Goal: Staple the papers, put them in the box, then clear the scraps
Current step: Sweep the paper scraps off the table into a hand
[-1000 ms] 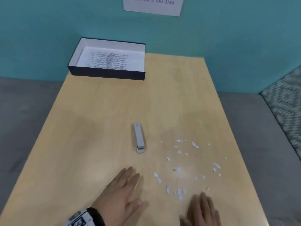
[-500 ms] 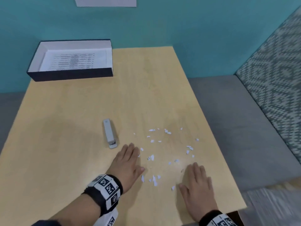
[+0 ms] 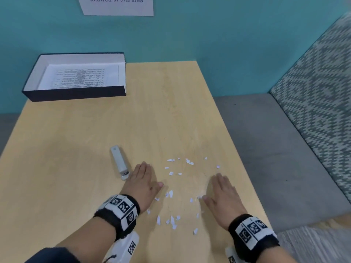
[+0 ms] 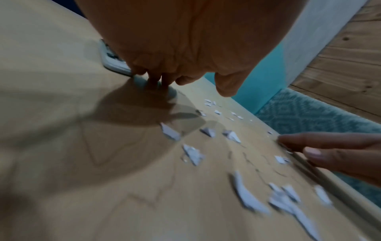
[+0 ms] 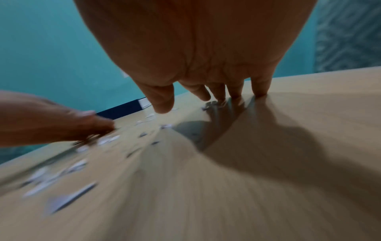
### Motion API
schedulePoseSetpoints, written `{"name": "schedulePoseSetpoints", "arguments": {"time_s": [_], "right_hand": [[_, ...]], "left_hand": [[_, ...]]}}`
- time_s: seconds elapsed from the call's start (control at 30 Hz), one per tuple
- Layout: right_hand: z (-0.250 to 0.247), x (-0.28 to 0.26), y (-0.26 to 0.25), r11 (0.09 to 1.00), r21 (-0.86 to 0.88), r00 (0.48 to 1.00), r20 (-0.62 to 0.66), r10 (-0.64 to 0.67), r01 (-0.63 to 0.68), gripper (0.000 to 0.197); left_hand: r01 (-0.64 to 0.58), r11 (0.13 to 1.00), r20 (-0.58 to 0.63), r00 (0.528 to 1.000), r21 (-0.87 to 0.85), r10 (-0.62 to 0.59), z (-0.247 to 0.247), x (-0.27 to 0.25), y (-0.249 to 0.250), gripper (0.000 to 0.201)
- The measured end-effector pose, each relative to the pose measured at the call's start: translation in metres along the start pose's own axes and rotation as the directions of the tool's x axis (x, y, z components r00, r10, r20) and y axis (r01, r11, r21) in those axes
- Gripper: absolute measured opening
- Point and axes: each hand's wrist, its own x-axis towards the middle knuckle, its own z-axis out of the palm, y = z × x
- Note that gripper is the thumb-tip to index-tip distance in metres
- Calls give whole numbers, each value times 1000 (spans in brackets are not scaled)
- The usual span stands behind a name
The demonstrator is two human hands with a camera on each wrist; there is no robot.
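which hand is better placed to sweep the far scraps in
Right, probably. The right hand lies flat beside the far scraps, with bare table beyond; the left hand sits against the stapler.

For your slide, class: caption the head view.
Both hands, left and right, flat on the table, flank scattered paper scraps.

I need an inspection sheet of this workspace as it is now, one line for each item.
Surface: wooden table, scraps on its near right part.
Job's things: printed papers lie inside the dark box at the far left corner; paper scraps scattered between the hands.
Clutter: grey stapler lying flat, just left of the left hand.
Hands: left hand and right hand flat on the table, fingers straight, holding nothing.
Cables: nothing seen.
Surroundings: teal wall with a paper notice; patterned cushion at right.
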Motion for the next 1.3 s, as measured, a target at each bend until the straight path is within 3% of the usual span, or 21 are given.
{"name": "schedulePoseSetpoints", "arguments": {"time_s": [0.07, 0.13, 0.23, 0.37, 0.53, 0.63, 0.73, 0.8, 0.93, 1.07, 1.13, 1.3], "right_hand": [[1, -15, -8, 994, -8, 993, 51, -106, 106, 69], [-8, -21, -10, 985, 93, 989, 10, -147, 145, 62], [-27, 6, -5, 985, 166, 994, -100, -39, 55, 59], [-34, 51, -9, 988, 136, 997, -21, 71, -67, 69], [-5, 18, -36, 971, -86, 969, 132, -211, 223, 71], [-19, 16, -35, 978, -3, 975, 71, -209, 209, 66], [-41, 47, -33, 994, 40, 994, -20, -105, 106, 66], [-46, 63, -36, 997, 35, 997, 39, -65, 63, 69], [-40, 60, -51, 989, -51, 971, 200, -129, 142, 59], [-55, 68, -77, 970, -110, 975, 68, -212, 219, 40], [-57, 89, -93, 957, -127, 965, 38, -259, 262, 44], [-40, 145, -142, 897, -225, 917, 220, -334, 381, 71]], "left_hand": [[-36, 999, 46, 998, -15, 37, 5, -9, 4, 78], [-55, 998, 36, 998, -28, 56, 3, -13, 6, 76], [-44, 997, -19, 999, -56, 43, -7, -2, 5, 76], [-30, 999, 10, 999, -24, 31, -11, 16, 7, 77], [-206, 978, 126, 972, 34, 201, 0, 1, 9, 91], [-232, 972, 148, 961, -37, 234, -6, -2, 7, 103], [-164, 986, 32, 986, -37, 166, -19, 20, 5, 84], [-112, 991, -8, 994, -78, 111, -29, 36, 9, 78], [-28, 994, -51, 998, -104, 22, -35, 59, 12, 76], [74, 991, -93, 992, -114, -85, -24, 56, 1, 75], [84, 990, -111, 989, -112, -96, -17, 49, -6, 73], [97, 983, -136, 984, -153, -118, -14, 43, -21, 74]]}}
